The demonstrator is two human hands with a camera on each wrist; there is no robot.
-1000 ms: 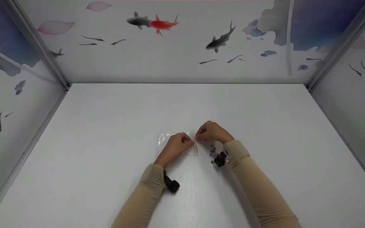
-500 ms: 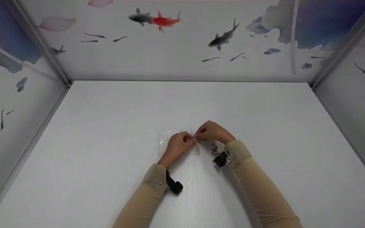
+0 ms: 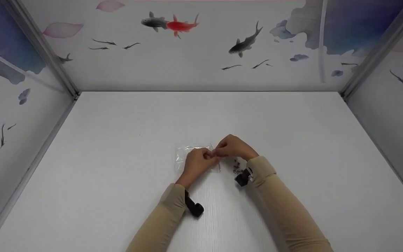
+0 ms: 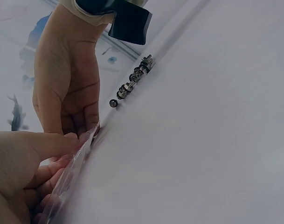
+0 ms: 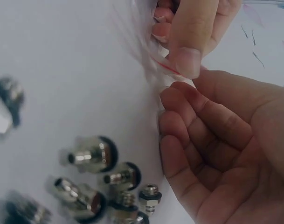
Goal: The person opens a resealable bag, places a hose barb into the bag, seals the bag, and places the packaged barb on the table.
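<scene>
A clear plastic zip bag (image 3: pixel 180 159) lies flat near the middle of the white table, its red seal line showing in the right wrist view. My left hand (image 3: pixel 198 162) pinches the bag's right edge between thumb and fingers. Meeting it there, my right hand (image 3: pixel 234 146) pinches the same edge, thumb against forefinger, the other fingers curled. The fingertips of both hands are close together and partly hide the bag's mouth. Several small metal threaded fittings (image 5: pixel 90 156) with dark rings lie loose on the table beside my right hand, below it in the head view.
The white table (image 3: pixel 117 122) stretches around the hands. Printed panels (image 3: pixel 205 45) with fish and leaf pictures stand at the back and both sides. A black wrist camera (image 3: pixel 242 178) partly covers the fittings in the head view.
My left hand has shifted slightly right along the bag edge, and its fingertips now meet those of my right hand. The right hand has barely moved. The fittings lie as before.
</scene>
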